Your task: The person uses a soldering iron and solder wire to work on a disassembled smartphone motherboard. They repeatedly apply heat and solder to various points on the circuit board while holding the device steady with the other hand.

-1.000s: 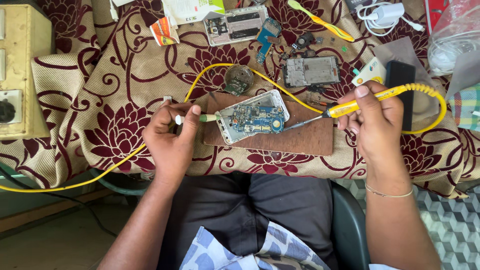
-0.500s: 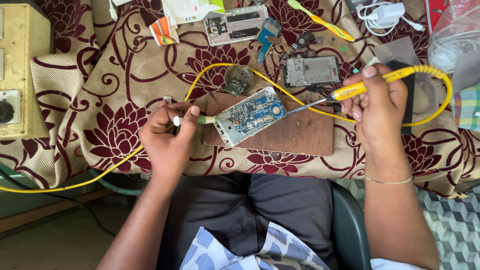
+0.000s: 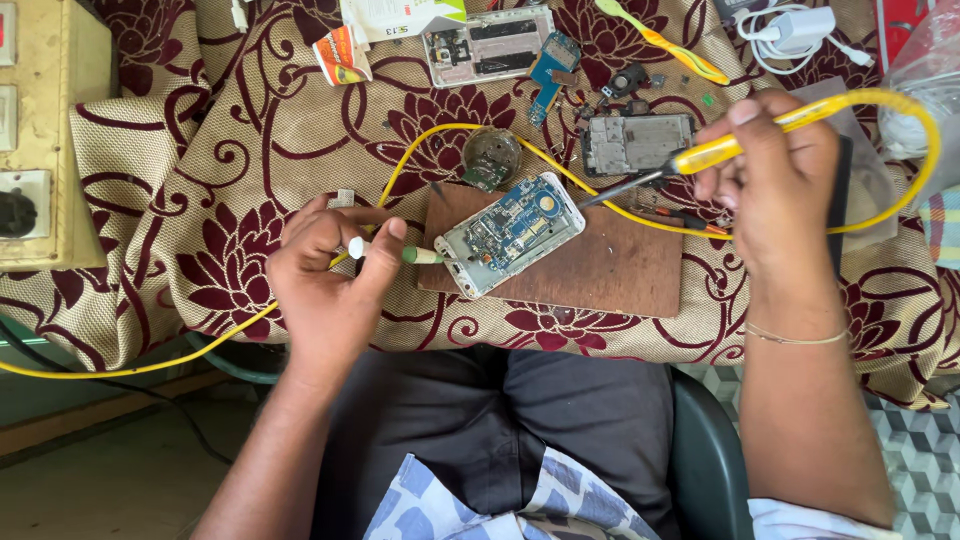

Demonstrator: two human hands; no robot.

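An opened phone (image 3: 512, 234) with its blue circuit board exposed lies tilted on a brown wooden board (image 3: 600, 268). My left hand (image 3: 325, 290) grips a thin white and green tool (image 3: 395, 251) whose tip touches the phone's left end. My right hand (image 3: 775, 180) holds a yellow-handled soldering iron (image 3: 700, 158). Its dark tip hovers just right of the phone's upper corner, apart from it. The iron's yellow cable (image 3: 905, 160) loops round the right hand and runs left across the cloth.
A floral maroon cloth (image 3: 200, 200) covers the table. Behind the board lie another phone frame (image 3: 637, 143), a second opened phone (image 3: 488, 45), a round tin (image 3: 490, 155), small parts and a white charger (image 3: 800, 28). A beige switch box (image 3: 40, 140) stands at the left.
My right hand has lifted the soldering iron up and to the right, off the phone. The phone has turned slightly counter-clockwise. My left hand stays put with its tool.
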